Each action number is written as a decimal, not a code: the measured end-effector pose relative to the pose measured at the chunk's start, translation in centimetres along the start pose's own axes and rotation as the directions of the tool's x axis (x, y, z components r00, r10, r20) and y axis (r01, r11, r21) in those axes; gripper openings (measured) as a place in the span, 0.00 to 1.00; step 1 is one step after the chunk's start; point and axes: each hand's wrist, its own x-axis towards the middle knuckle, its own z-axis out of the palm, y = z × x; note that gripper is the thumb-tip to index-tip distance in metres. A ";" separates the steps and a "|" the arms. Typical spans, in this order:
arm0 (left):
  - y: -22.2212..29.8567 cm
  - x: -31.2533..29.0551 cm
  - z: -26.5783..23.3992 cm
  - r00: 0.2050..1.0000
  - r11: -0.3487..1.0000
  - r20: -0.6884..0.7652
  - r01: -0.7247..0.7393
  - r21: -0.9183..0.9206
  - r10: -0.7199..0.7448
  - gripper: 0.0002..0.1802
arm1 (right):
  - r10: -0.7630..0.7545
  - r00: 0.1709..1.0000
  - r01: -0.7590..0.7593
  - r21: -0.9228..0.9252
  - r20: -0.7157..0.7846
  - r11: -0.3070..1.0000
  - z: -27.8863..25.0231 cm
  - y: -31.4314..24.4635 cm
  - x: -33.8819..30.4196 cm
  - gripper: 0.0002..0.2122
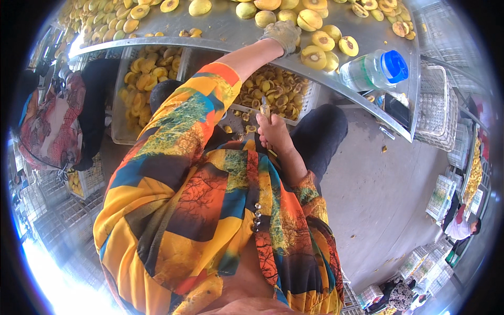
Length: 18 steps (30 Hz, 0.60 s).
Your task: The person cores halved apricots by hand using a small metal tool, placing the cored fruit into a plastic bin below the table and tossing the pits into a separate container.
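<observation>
My left hand [283,37], in a dirty work glove, reaches over the table's near edge and touches the pile of yellow stone fruit [310,20], which look like peaches. Its fingers are turned away among the fruit, so I cannot tell what they grip. Several fruit beside it are cut in half, such as one half [348,45] with its brown centre showing. In front of my body, below the table edge, my right hand [275,131] is closed round the handle of a small knife [265,109], with the short blade pointing up and away.
A clear plastic jar with a blue lid [362,71] lies near the metal table's [226,26] right corner. Under the edge stand a crate of yellow fruit halves [149,68] and a crate of darker pieces [273,86]. White crates [436,105] stand at right; another person [58,115] is at left.
</observation>
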 end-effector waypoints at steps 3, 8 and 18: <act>-0.3 0.6 0.4 0.994 0.998 0.093 -0.064 -0.014 0.065 0.14 | -0.031 0.999 0.032 0.046 -0.019 0.998 0.0 0.1 0.1 0.14; -1.4 -0.2 0.4 0.989 0.993 -0.113 -0.105 -0.051 0.099 0.10 | -0.195 0.970 0.193 -0.028 -0.147 0.981 -0.2 -0.8 -0.6 0.16; -3.2 -9.0 -4.2 0.994 -0.469 0.099 0.108 -0.876 0.043 0.31 | -0.563 0.784 0.511 -0.244 -0.260 0.824 -2.2 -3.6 0.9 0.20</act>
